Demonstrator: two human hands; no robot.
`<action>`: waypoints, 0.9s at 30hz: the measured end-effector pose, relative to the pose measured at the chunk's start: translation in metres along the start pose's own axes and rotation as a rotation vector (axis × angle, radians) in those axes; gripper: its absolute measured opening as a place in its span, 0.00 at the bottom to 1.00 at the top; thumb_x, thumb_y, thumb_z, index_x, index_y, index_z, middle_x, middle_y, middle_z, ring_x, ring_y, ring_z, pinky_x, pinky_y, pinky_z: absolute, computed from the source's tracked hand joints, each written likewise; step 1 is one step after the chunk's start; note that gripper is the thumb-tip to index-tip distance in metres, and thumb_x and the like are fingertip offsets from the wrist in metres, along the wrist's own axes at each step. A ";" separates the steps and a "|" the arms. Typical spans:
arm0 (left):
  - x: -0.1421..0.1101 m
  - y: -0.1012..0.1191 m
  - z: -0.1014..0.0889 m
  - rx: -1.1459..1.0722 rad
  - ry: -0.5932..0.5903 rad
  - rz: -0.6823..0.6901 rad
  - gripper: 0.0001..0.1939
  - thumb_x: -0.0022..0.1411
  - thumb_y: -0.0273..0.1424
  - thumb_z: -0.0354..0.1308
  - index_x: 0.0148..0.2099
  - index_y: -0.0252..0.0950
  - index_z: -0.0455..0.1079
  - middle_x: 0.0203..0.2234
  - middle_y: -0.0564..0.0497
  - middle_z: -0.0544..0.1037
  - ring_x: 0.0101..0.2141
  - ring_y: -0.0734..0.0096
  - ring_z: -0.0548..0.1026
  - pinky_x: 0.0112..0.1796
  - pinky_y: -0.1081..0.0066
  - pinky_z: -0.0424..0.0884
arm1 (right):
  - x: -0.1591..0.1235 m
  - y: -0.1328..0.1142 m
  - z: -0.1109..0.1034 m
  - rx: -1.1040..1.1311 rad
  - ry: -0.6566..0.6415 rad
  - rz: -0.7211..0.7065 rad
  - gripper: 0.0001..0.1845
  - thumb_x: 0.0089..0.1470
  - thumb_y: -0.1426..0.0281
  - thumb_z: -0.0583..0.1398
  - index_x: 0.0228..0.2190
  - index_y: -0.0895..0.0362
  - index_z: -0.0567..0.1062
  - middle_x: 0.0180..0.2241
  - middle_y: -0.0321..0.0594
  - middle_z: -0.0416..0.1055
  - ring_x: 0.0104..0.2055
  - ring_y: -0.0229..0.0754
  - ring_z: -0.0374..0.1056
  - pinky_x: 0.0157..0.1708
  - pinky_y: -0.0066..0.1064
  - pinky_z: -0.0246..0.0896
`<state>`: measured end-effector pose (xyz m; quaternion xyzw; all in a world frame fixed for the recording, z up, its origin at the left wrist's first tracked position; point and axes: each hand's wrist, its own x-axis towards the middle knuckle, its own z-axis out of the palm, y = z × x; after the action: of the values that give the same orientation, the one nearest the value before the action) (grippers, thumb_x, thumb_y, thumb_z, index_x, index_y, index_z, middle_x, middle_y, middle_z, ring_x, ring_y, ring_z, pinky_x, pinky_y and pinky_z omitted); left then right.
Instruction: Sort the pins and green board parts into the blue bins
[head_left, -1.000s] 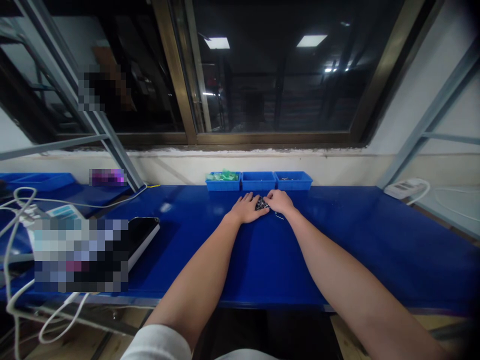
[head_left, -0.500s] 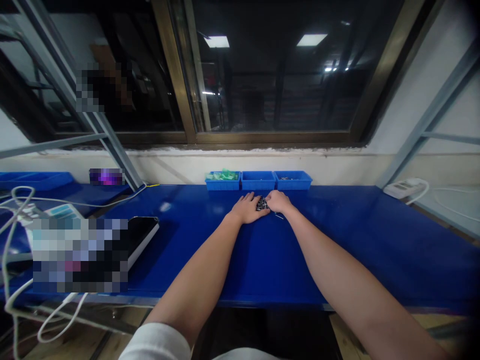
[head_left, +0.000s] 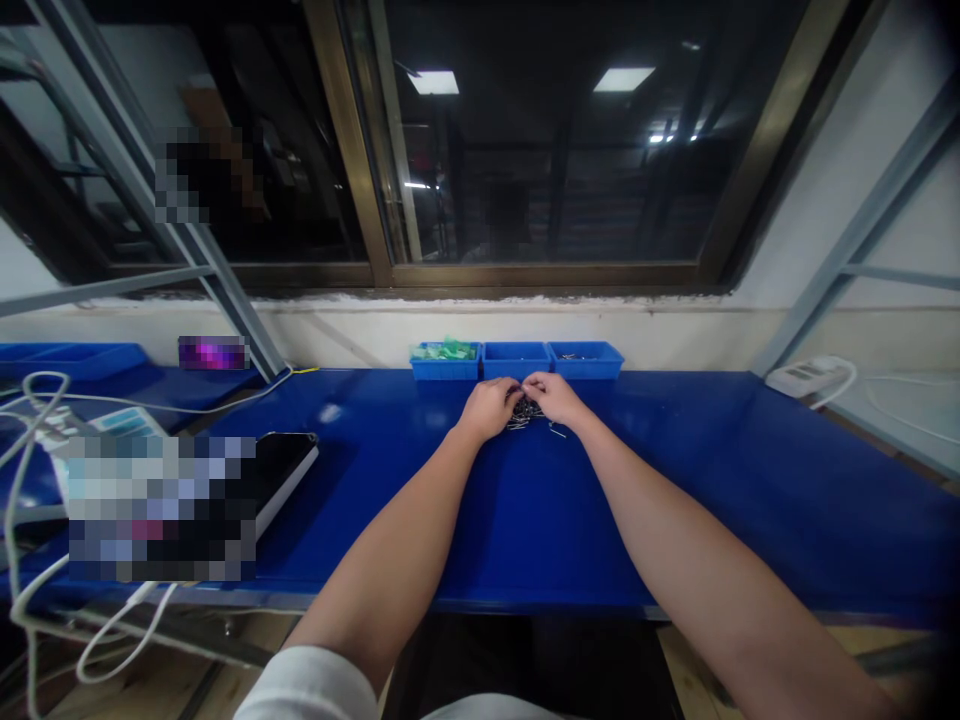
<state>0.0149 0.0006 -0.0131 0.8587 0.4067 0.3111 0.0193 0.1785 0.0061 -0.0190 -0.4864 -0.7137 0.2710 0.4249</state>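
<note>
Small metal pieces that look like screws (head_left: 519, 415) lie in a heap on the blue tabletop (head_left: 517, 520). Over the heap's left side is my left hand (head_left: 489, 407), its thumb and fingers drawn together in a pinch. My right hand (head_left: 553, 397) bends over the right side, fingers likewise pinched, the tips close to those of the left. What sits between the fingertips is too small to make out. One loose thin metal piece (head_left: 557, 432) lies apart, just below my right wrist.
Behind the hands stand three blue bins: the left bin (head_left: 444, 370) with green packets, the middle bin (head_left: 516, 362), and the right bin (head_left: 586, 362) with a few metal pieces. A dark-topped device (head_left: 289, 460) and white cables (head_left: 16, 520) are at left; a power strip (head_left: 814, 375) at right.
My left hand has lifted from lying flat beside the heap to a pinch above it, uncovering more metal pieces. My right hand has shifted slightly left towards it.
</note>
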 end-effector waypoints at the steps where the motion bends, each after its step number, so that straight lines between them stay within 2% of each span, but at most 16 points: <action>1: 0.000 0.001 -0.001 -0.005 -0.004 0.008 0.13 0.63 0.35 0.46 0.42 0.37 0.69 0.37 0.48 0.76 0.39 0.68 0.73 0.43 0.70 0.66 | 0.000 -0.001 0.000 0.026 0.002 0.008 0.09 0.49 0.67 0.54 0.29 0.60 0.71 0.22 0.37 0.69 0.26 0.36 0.65 0.29 0.27 0.58; 5: 0.000 0.004 -0.005 0.007 0.002 -0.025 0.11 0.63 0.34 0.46 0.38 0.37 0.70 0.34 0.48 0.76 0.36 0.68 0.73 0.41 0.70 0.66 | -0.002 -0.006 -0.003 0.100 0.064 0.025 0.14 0.46 0.61 0.57 0.29 0.60 0.71 0.22 0.37 0.70 0.26 0.37 0.65 0.29 0.28 0.59; 10: 0.000 0.003 -0.006 -0.007 0.022 -0.060 0.11 0.62 0.32 0.46 0.39 0.37 0.70 0.35 0.48 0.76 0.37 0.68 0.73 0.41 0.70 0.66 | -0.005 -0.010 -0.007 0.232 0.065 0.067 0.22 0.42 0.52 0.59 0.26 0.60 0.72 0.23 0.40 0.72 0.23 0.35 0.62 0.25 0.27 0.57; 14: 0.000 0.002 -0.002 -0.049 0.040 -0.060 0.14 0.62 0.37 0.47 0.42 0.37 0.69 0.37 0.48 0.76 0.39 0.68 0.73 0.43 0.71 0.66 | -0.006 -0.010 -0.011 0.272 0.129 0.068 0.22 0.42 0.51 0.58 0.22 0.60 0.73 0.21 0.39 0.71 0.22 0.35 0.61 0.24 0.26 0.55; 18: -0.001 -0.007 0.000 -0.059 0.133 -0.192 0.22 0.61 0.43 0.46 0.50 0.35 0.65 0.41 0.46 0.75 0.41 0.65 0.73 0.43 0.69 0.67 | -0.006 -0.008 -0.013 0.159 0.263 0.124 0.26 0.44 0.47 0.55 0.15 0.58 0.69 0.12 0.35 0.63 0.18 0.35 0.59 0.23 0.27 0.54; 21: -0.001 -0.016 0.001 -0.037 0.171 -0.327 0.20 0.63 0.42 0.44 0.49 0.34 0.65 0.40 0.45 0.75 0.42 0.65 0.72 0.43 0.68 0.66 | -0.005 -0.006 -0.013 0.015 0.311 0.185 0.31 0.43 0.43 0.52 0.12 0.58 0.66 0.10 0.34 0.59 0.17 0.35 0.58 0.23 0.28 0.52; 24: -0.001 -0.021 0.000 -0.018 0.167 -0.403 0.18 0.63 0.40 0.43 0.46 0.35 0.66 0.40 0.45 0.75 0.42 0.65 0.72 0.43 0.68 0.66 | -0.002 -0.007 -0.014 0.058 0.340 0.172 0.34 0.45 0.41 0.48 0.17 0.59 0.71 0.15 0.39 0.67 0.21 0.37 0.63 0.24 0.27 0.53; 27: -0.001 -0.020 0.001 -0.006 0.151 -0.400 0.16 0.63 0.38 0.44 0.45 0.36 0.66 0.41 0.45 0.75 0.42 0.65 0.72 0.43 0.68 0.66 | 0.000 -0.009 -0.016 0.234 0.292 0.112 0.37 0.48 0.42 0.44 0.35 0.59 0.75 0.29 0.45 0.74 0.29 0.39 0.67 0.22 0.25 0.52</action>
<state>0.0005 0.0134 -0.0200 0.7352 0.5684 0.3656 0.0525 0.1887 0.0025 -0.0039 -0.5068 -0.5800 0.3015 0.5620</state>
